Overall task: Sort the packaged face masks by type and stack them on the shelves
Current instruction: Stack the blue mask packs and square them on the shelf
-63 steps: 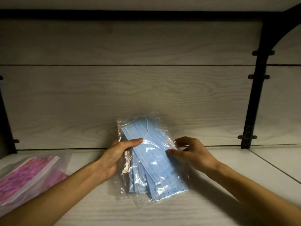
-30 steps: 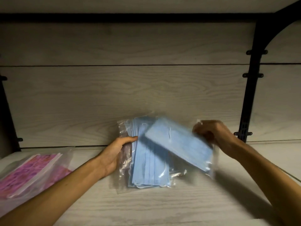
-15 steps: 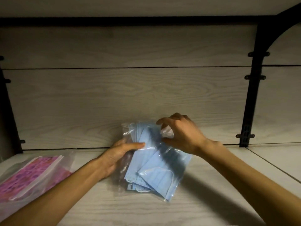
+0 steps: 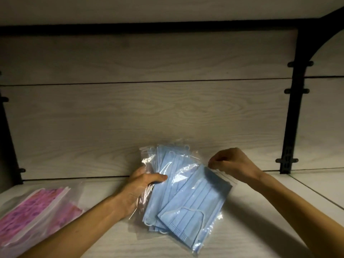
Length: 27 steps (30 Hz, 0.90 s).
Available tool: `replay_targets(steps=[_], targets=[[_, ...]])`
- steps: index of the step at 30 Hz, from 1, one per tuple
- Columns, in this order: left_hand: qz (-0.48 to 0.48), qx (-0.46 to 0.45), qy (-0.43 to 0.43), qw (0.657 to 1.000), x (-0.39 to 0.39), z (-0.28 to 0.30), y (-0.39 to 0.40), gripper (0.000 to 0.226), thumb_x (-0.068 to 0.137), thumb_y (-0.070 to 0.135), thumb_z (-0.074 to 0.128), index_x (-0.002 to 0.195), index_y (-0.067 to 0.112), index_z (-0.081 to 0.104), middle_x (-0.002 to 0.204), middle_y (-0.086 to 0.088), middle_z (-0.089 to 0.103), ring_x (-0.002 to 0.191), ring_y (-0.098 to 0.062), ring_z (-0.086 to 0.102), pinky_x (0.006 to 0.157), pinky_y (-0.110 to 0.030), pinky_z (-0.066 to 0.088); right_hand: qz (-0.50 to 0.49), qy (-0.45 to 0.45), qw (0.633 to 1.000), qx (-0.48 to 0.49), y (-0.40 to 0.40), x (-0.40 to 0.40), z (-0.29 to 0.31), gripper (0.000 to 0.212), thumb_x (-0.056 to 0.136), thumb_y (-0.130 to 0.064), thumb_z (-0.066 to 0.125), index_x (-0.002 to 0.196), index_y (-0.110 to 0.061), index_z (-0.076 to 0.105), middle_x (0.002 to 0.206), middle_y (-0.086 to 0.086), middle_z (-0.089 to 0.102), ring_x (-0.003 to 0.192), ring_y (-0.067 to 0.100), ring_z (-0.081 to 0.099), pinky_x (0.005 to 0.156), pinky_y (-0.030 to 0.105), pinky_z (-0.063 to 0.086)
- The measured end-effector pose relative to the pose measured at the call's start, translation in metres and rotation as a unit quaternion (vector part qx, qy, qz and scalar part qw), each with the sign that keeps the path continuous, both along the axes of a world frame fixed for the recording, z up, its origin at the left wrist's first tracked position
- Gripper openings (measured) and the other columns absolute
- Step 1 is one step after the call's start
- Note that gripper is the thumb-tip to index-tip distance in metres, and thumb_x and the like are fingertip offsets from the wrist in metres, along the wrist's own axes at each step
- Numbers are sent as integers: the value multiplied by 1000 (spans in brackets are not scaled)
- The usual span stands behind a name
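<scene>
A stack of blue face masks in clear plastic bags point(image 4: 167, 192) lies on the pale wood shelf point(image 4: 242, 239), near the back wall. My left hand point(image 4: 138, 185) grips the stack's left edge, thumb lying across the top. The topmost packaged blue mask point(image 4: 197, 205) lies skewed over the stack, its lower end pointing to the right front. My right hand point(image 4: 230, 162) pinches that bag's upper right corner with curled fingers. A pile of pink patterned masks in clear bags point(image 4: 35, 211) sits at the shelf's left front.
The wood-grain back wall point(image 4: 149, 118) rises right behind the stack. A black metal upright with brackets point(image 4: 294, 108) stands at the right, and another black post point(image 4: 9, 142) at the left. The underside of an upper shelf point(image 4: 167, 8) hangs overhead.
My right hand has swung from over the stack out to the right, and the top bag now lies tilted across the pile. My left hand has stayed on the stack's left edge.
</scene>
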<state>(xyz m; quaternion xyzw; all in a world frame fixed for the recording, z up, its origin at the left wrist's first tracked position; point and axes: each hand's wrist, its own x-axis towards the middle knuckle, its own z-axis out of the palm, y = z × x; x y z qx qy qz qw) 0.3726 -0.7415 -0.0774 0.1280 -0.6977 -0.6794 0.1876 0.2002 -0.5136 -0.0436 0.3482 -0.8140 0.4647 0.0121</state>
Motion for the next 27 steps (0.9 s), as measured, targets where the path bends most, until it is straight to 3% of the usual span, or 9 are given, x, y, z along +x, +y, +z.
replay_targets(steps=[2,4,7,12,16,19,21,24,27], targets=[[-20,55,2,998,-4,2,-2,51,55,32,82,96,4,73,88,-15,76,76,-27,73,71,-32,57,5,27,999,-46,-2,8,3,15,81,-14,76,71,-25,79,73,-10,75,70,5,69,66,23,53],[-36,63,-11,997,-3,2,0,38,69,30,75,96,3,77,82,-16,75,70,-27,72,65,-29,58,13,55,995,-77,-8,15,1,13,85,-13,74,77,-22,79,78,-9,76,75,5,70,71,24,56],[-25,26,2,999,-2,-4,-2,55,68,21,81,119,3,69,105,-18,76,96,-32,74,89,-40,59,29,30,994,-103,-18,21,-6,3,89,-16,74,91,-14,74,91,0,76,89,17,71,83,36,58],[-52,-6,27,998,2,-7,3,38,81,3,77,118,10,70,110,-12,77,101,-27,74,77,-28,59,19,-52,991,-125,-23,22,-12,38,80,-18,84,112,-18,64,96,6,71,82,23,71,64,31,54],[-45,14,28,999,4,-4,10,51,70,22,86,118,15,69,105,-3,79,97,-18,75,76,-22,59,17,-102,983,-152,-23,20,-13,60,79,-8,84,132,-11,57,94,12,74,77,21,71,64,30,56],[-34,48,-10,998,2,-2,11,56,76,41,81,123,14,68,113,-10,76,107,-29,72,100,-42,54,66,-203,959,-186,-19,24,-10,53,79,-4,81,128,-5,62,94,9,78,82,18,76,65,23,60],[-3,52,-24,998,0,-2,11,55,75,38,81,119,8,68,107,-16,76,104,-37,71,99,-48,53,95,-227,951,-187,-16,26,-7,45,78,-5,81,121,-8,67,99,7,79,89,18,76,66,19,58],[9,18,-23,1000,1,-3,12,53,73,29,86,117,6,67,104,-15,77,101,-35,73,97,-50,55,107,-212,958,-162,-15,28,-5,33,79,-7,80,112,-8,73,97,6,79,87,19,76,68,20,58],[-2,19,-3,1000,2,-5,13,39,81,16,82,118,12,70,105,-8,78,100,-25,75,97,-43,56,43,-102,990,-91,-16,25,-12,17,82,-8,81,98,-5,78,73,6,75,62,17,66,58,27,54]])
